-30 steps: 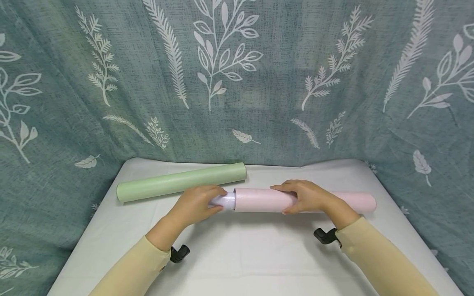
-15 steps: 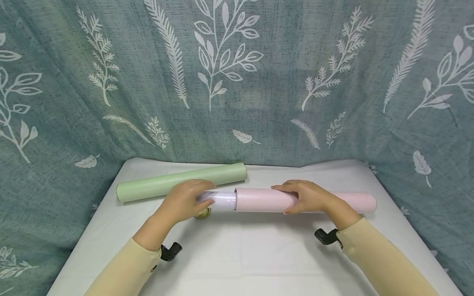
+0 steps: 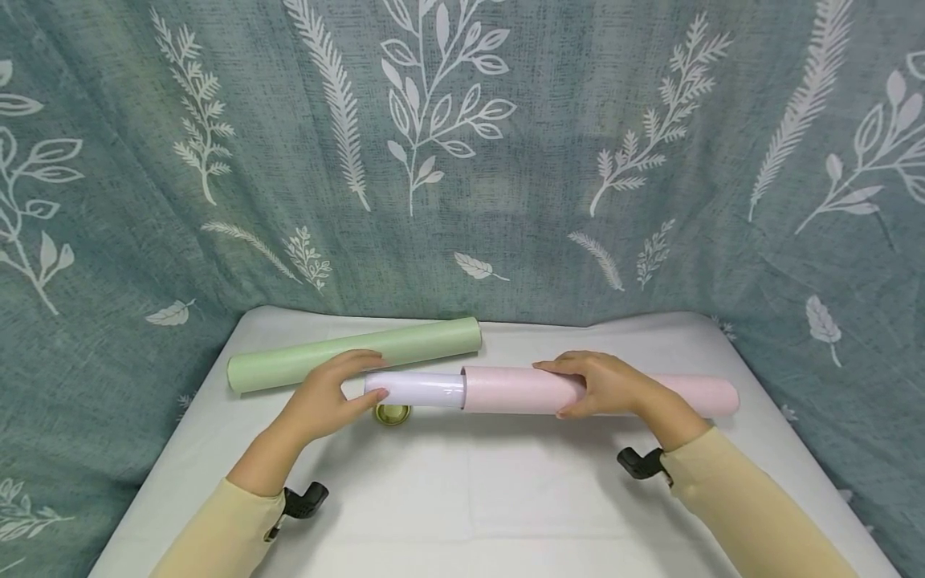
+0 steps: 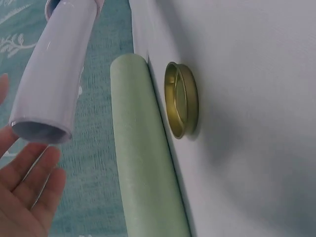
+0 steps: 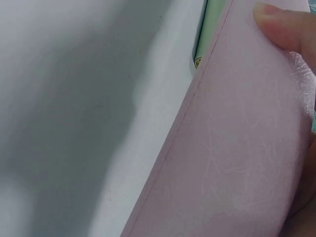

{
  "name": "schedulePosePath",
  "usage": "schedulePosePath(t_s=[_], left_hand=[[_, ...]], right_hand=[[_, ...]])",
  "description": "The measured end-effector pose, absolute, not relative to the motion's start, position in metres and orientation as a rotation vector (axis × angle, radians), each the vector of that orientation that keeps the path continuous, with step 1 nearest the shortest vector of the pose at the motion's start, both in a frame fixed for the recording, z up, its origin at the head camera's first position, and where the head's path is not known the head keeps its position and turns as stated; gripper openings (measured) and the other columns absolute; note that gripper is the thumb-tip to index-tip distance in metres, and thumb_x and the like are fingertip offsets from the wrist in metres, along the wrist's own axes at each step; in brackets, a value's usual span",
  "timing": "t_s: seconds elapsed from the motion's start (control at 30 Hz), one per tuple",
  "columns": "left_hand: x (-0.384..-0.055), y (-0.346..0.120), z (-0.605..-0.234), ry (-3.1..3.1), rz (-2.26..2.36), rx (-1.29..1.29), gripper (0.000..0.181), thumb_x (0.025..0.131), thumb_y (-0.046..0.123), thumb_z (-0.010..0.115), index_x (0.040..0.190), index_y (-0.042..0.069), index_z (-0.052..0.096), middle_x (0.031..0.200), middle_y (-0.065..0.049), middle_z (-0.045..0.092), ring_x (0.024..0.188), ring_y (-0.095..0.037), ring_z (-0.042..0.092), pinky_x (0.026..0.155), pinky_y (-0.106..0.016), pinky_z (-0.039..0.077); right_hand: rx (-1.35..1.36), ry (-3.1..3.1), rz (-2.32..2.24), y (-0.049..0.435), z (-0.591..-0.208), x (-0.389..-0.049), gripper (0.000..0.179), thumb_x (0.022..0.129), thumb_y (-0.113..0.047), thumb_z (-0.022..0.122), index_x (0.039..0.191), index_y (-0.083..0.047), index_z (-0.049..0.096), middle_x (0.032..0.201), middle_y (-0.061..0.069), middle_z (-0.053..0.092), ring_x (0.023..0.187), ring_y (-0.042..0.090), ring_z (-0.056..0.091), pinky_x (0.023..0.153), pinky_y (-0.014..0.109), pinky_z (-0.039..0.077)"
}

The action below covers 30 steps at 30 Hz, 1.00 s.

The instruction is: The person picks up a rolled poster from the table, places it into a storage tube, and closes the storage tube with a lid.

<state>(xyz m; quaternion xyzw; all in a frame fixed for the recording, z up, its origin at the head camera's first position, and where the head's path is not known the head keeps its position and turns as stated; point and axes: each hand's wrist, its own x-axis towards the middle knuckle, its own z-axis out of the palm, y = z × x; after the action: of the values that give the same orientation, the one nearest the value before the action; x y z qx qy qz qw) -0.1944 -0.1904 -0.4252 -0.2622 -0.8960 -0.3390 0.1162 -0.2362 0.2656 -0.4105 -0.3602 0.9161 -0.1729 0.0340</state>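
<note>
A pink cardboard-like tube (image 3: pixel 516 391) lies sideways in front of me, and my right hand (image 3: pixel 603 387) grips it around the middle from above. In the right wrist view the thumb (image 5: pixel 281 27) presses on the pink surface. Out of the tube's left mouth sticks a glossy pale lavender roll (image 3: pixel 426 389), hollow at its free end in the left wrist view. My left hand (image 3: pixel 325 399) is at that free end, its fingers and thumb spread apart, fingertips right beside the rim. A round gold lid (image 3: pixel 393 413) lies on the table below the roll.
A pale green tube (image 3: pixel 347 353) lies slanted behind the left hand, close to the lavender roll. White cloth covers the table (image 3: pixel 462 498). A blue-green curtain (image 3: pixel 535 257) with leaf prints hangs along the table's back and sides.
My left hand has moved left, from the pink tube's mouth to the lavender roll's end. More of the roll shows now, and the gold lid has come into view. The right hand keeps its grip.
</note>
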Motion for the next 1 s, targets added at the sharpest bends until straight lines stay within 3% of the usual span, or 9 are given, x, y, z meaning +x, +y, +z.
schedulePosePath(t_s=[0.3,0.57,1.0], left_hand=[[-0.196,-0.195,-0.436,-2.579,-1.408,-0.743,0.041,0.09,0.017,0.077,0.129,0.012,0.066,0.132,-0.009,0.063,0.116,-0.029,0.063,0.095,-0.041,0.054],[-0.198,-0.192,-0.443,-2.563,-1.69,-0.655,0.04,0.09,0.015,0.077,0.128,0.009,0.066,0.127,-0.014,0.064,0.111,-0.033,0.065,0.086,-0.029,0.057],[-0.195,-0.181,-0.434,-2.545,-1.845,-0.556,0.04,0.088,0.017,0.079,0.126,0.01,0.068,0.125,-0.017,0.065,0.107,-0.035,0.068,0.083,-0.029,0.058]], right_hand=[[-1.108,2.813,-0.548,0.266,-0.411,-0.235,0.078,0.072,-0.041,0.088,0.142,-0.026,0.059,0.125,-0.004,0.064,0.111,0.018,0.061,0.09,0.044,0.05],[-1.081,2.819,-0.534,0.266,-0.41,-0.234,0.078,0.072,-0.043,0.088,0.143,-0.028,0.058,0.127,-0.002,0.064,0.113,0.021,0.06,0.091,0.046,0.049],[-1.102,2.806,-0.572,0.264,-0.409,-0.233,0.078,0.073,-0.042,0.088,0.143,-0.028,0.058,0.126,-0.004,0.064,0.111,0.019,0.06,0.09,0.044,0.049]])
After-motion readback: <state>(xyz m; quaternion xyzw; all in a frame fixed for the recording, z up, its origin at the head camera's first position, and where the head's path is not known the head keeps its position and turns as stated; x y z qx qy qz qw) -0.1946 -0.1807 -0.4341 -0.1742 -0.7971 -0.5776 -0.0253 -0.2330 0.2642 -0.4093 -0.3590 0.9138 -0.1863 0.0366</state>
